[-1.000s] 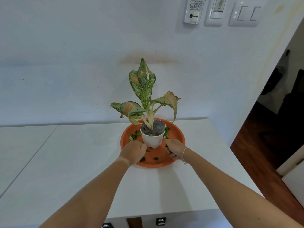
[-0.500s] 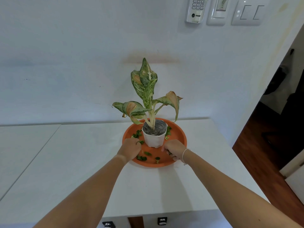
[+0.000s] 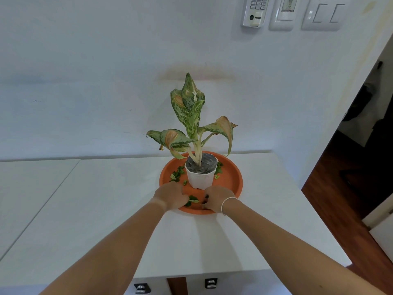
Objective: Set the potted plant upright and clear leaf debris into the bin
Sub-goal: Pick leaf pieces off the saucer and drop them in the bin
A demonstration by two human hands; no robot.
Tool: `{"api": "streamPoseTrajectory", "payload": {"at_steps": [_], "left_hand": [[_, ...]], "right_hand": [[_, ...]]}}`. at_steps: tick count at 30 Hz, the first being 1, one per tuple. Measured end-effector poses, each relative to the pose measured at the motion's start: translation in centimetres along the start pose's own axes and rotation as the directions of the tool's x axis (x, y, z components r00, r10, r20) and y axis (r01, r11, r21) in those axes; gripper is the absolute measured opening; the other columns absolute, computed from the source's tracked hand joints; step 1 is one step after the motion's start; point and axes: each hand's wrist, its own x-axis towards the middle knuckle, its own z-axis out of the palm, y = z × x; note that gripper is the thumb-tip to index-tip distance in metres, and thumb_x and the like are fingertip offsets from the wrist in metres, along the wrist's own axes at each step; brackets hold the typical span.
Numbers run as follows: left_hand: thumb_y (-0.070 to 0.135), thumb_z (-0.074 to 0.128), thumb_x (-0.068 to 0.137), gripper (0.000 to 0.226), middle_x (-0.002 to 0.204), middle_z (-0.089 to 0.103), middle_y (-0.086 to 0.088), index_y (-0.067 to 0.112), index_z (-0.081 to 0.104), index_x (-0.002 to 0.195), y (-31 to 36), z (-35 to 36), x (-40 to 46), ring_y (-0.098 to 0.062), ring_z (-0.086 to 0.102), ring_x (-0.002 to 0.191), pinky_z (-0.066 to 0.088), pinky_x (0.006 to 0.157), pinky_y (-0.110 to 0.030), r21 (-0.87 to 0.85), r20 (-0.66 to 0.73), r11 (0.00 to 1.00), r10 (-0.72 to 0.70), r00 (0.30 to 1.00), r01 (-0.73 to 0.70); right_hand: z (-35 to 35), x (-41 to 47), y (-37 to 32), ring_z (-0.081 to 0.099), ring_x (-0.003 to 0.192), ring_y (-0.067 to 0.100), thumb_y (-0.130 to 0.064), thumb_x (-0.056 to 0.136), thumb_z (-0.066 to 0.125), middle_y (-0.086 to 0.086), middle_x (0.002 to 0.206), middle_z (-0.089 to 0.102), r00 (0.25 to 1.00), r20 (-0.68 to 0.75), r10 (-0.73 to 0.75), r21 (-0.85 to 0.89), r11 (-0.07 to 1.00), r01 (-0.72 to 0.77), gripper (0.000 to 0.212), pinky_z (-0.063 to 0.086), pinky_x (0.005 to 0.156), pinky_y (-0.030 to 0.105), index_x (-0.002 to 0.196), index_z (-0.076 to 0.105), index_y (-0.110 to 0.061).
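The potted plant (image 3: 191, 116) stands upright in its white pot (image 3: 201, 177) on an orange saucer (image 3: 232, 177). Green leaf debris (image 3: 176, 175) lies on the saucer left of the pot, with more bits (image 3: 218, 170) on its right side. My left hand (image 3: 170, 195) rests curled on the saucer's near left part, and leaf pieces (image 3: 192, 200) stick out at its fingertips. My right hand (image 3: 215, 199), a thin band on its wrist, curls down on the near rim over a dark bit; its fingers are hidden. No bin is in view.
The saucer sits at the back of a white table (image 3: 106, 209) against a white wall. The table's right edge (image 3: 314, 220) drops to a dark wood floor (image 3: 344, 188). A remote holder (image 3: 255, 11) and switches (image 3: 322, 13) hang high on the wall.
My left hand has swept from the left of the pot toward the middle of the saucer's near side, pushing leaf bits together. My right hand has stayed at the near rim.
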Motion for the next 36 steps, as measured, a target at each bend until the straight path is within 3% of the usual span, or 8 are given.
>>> {"api": "streamPoseTrajectory", "payload": {"at_steps": [4,7,11,19,25,30,36], "left_hand": [[0.042,0.062,0.081,0.027,0.087,0.064,-0.002,0.018,0.056,0.09,0.4,-0.1,0.0,-0.016,0.062,0.082,0.052,0.076,-0.025,0.116,0.004,0.993,-0.028,1.0,0.028],[0.038,0.062,0.083,0.033,0.101,0.07,-0.005,0.013,0.063,0.105,0.2,0.2,0.3,-0.021,0.067,0.094,0.056,0.085,-0.031,0.193,-0.042,0.98,-0.042,0.998,0.049],[0.03,0.058,0.088,0.025,0.101,0.07,-0.005,0.013,0.065,0.104,0.0,0.5,0.3,-0.022,0.067,0.095,0.055,0.085,-0.031,0.219,-0.096,0.974,-0.043,0.994,0.063],[0.014,0.047,0.092,0.019,0.098,0.07,-0.006,0.01,0.065,0.097,-0.3,1.1,0.6,-0.022,0.066,0.089,0.054,0.08,-0.031,0.108,-0.105,0.994,-0.008,0.994,0.019],[0.01,0.044,0.093,0.023,0.087,0.064,-0.007,0.017,0.058,0.076,-1.5,0.5,0.9,-0.02,0.061,0.079,0.048,0.067,-0.024,-0.069,-0.057,0.998,-0.002,0.998,-0.002],[0.01,0.044,0.093,0.023,0.086,0.064,-0.007,0.013,0.058,0.076,-2.5,0.0,0.2,-0.021,0.06,0.078,0.046,0.065,-0.023,-0.135,-0.06,0.991,0.012,0.998,-0.02],[0.01,0.043,0.093,0.017,0.091,0.06,-0.005,0.012,0.055,0.081,-3.5,-0.4,-0.6,-0.019,0.055,0.082,0.043,0.071,-0.024,-0.183,-0.095,0.983,0.002,0.995,-0.02]], "right_hand": [[0.1,-0.2,-0.2,0.061,0.094,0.024,-0.024,0.094,0.048,0.009,0.113,0.067,0.999,-0.041,-0.012,-0.054,0.999,0.009,0.026,0.054,0.085,0.036,0.111,0.064,-0.012],[0.2,-0.4,-0.3,0.053,0.083,0.022,-0.019,0.095,0.045,0.01,0.111,0.067,0.998,-0.052,-0.025,-0.077,0.997,0.021,0.025,0.052,0.082,0.036,0.108,0.064,-0.01],[0.1,-0.4,0.0,0.054,0.082,0.022,-0.02,0.094,0.046,0.01,0.108,0.068,0.997,-0.074,-0.025,-0.035,0.999,0.023,0.025,0.048,0.072,0.032,0.106,0.066,-0.009],[0.1,0.0,-0.2,0.061,0.107,0.024,-0.027,0.093,0.052,0.007,0.118,0.066,0.995,-0.102,-0.011,0.132,0.991,0.025,0.028,0.051,0.086,0.033,0.114,0.064,-0.014],[0.3,0.1,-1.1,0.059,0.108,0.024,-0.025,0.093,0.053,0.007,0.119,0.064,0.991,-0.133,-0.023,0.173,0.984,0.046,0.026,0.049,0.085,0.032,0.113,0.065,-0.014],[0.8,0.5,-1.6,0.06,0.106,0.025,-0.027,0.091,0.053,0.007,0.118,0.064,0.993,-0.122,-0.006,0.188,0.982,0.029,0.027,0.049,0.083,0.032,0.114,0.063,-0.014],[1.4,1.0,-1.9,0.06,0.109,0.026,-0.034,0.089,0.059,0.007,0.124,0.061,0.997,-0.079,0.013,0.186,0.983,0.002,0.039,0.048,0.082,0.032,0.123,0.056,-0.016]]}}
